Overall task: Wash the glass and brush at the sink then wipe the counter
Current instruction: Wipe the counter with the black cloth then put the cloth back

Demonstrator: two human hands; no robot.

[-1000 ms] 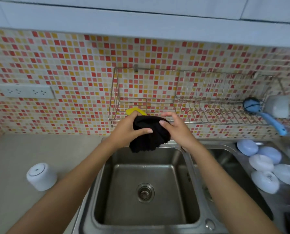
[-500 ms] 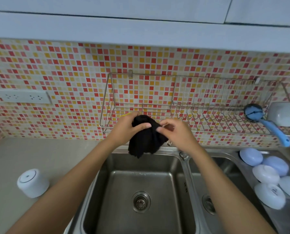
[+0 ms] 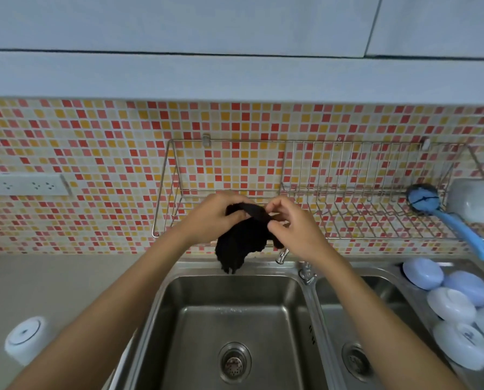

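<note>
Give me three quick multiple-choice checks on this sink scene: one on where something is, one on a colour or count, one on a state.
1. Where is the blue brush?
A. On the wire rack on the wall
B. In the left sink basin
C. On the counter by the socket

2. What colour is the cloth in the hands?
A. Yellow
B. Black
C. White

3. How is the cloth held?
A. Lying flat on the counter
B. Draped over the tap
C. Gripped by both hands above the sink

Answers:
1 A: its head lies on the wire rack beside an upturned white cup, with the handle hanging over the rack's front edge.
2 B: the bunched fabric is plainly black.
3 C: the left hand and right hand both pinch it, its end dangling over the left sink basin.
</note>
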